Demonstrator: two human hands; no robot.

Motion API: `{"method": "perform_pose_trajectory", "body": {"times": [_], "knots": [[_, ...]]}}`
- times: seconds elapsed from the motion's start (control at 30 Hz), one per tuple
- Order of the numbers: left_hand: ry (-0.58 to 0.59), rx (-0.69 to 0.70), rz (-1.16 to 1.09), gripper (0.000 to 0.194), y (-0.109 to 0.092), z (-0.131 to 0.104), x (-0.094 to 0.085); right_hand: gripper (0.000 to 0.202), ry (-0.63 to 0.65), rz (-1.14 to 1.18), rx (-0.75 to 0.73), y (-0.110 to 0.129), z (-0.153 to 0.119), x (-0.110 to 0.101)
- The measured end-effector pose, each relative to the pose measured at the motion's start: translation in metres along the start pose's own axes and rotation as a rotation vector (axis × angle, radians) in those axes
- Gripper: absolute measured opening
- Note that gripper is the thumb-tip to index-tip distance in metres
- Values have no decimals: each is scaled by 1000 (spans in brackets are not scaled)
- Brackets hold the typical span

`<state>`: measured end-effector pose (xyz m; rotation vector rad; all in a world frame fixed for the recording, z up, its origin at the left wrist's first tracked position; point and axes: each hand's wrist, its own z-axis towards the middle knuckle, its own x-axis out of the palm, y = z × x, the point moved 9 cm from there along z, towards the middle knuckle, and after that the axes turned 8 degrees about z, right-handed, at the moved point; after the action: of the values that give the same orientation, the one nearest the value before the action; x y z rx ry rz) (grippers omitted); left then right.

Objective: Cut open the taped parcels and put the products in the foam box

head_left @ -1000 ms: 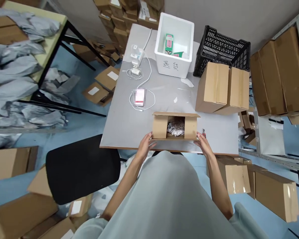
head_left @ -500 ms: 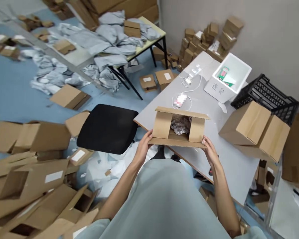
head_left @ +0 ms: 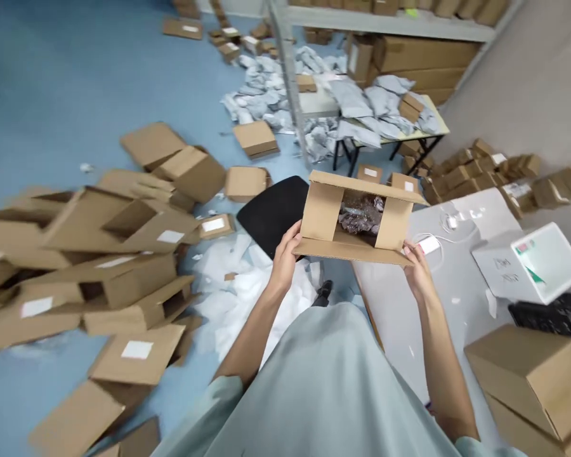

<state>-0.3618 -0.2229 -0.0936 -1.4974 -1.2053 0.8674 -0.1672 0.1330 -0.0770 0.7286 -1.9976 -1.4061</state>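
Observation:
Between my two hands is a brown cardboard box [head_left: 321,211], held up in front of me with its top flaps partly open. Through the gap in the flaps shows a crumpled clear plastic wrapping [head_left: 361,214]; what it covers, if anything, I cannot make out. My left hand [head_left: 284,257] grips the near left corner, fingers closed on the front flap. My right hand [head_left: 416,266] is closed on the near right corner. The box hangs above the gap between a black chair seat [head_left: 273,212] and a grey table [head_left: 400,317].
Cardboard boxes [head_left: 137,285] are heaped on the blue floor at left. White packing sheets [head_left: 247,298] lie by my feet. On the table stand a white foam box [head_left: 528,266] and a large carton [head_left: 528,368]. Grey parcel bags [head_left: 352,98] cover a table farther back.
My view and body have turned left, so the table has shifted right and more of the floor boxes show. The box has moved with both hands, away from above the table.

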Motion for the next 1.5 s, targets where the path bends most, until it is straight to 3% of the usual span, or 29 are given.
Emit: {"method": "perform_pose_trajectory", "body": {"times": [0.07,0.17,0.23,0.3,0.33,0.4,0.47,0.5,0.57,0.7,0.8,0.9,0.97,1.03,1.13,1.27,1.4,1.5], "knots": [[-78,-14,-81,61,-9,17,-44,44,128,-6,-9,5,41,68],[-208,44,-159,69,-30,54,-120,43,334,0,11,5,99,194],[-330,63,-178,83,-37,83,-175,45,450,46,58,-5,127,283],[-510,36,-125,88,-35,104,-228,50,530,78,139,-22,141,358],[-578,24,-79,88,-33,112,-248,52,556,92,191,-33,142,385],[-657,24,-41,90,-25,120,-266,55,623,121,289,-54,129,416],[-660,10,-81,81,-9,120,-258,56,727,146,340,-71,101,418],[-634,-29,-90,71,3,119,-244,56,759,153,356,-79,85,408],[-542,-108,-92,53,30,112,-201,56,723,158,397,-97,57,368],[-278,-235,-45,38,88,93,-81,61,398,225,458,-131,26,246],[59,-323,39,36,130,70,31,66,98,352,418,-139,6,140],[483,-356,171,36,158,26,140,66,-189,475,317,-136,-35,36],[724,-355,259,38,168,-9,197,64,-382,530,251,-134,-77,-24],[908,-348,319,39,172,-38,243,61,-583,577,184,-133,-128,-73],[1102,-317,366,39,169,-71,301,55,-855,619,82,-136,-210,-120],[1264,-233,416,37,155,-106,362,49,-1123,641,-11,-145,-303,-146],[1372,-189,472,36,148,-149,399,47,-1305,688,-45,-161,-365,-172],[1437,-164,532,32,155,-188,415,53,-1364,678,-62,-169,-396,-212]]}}
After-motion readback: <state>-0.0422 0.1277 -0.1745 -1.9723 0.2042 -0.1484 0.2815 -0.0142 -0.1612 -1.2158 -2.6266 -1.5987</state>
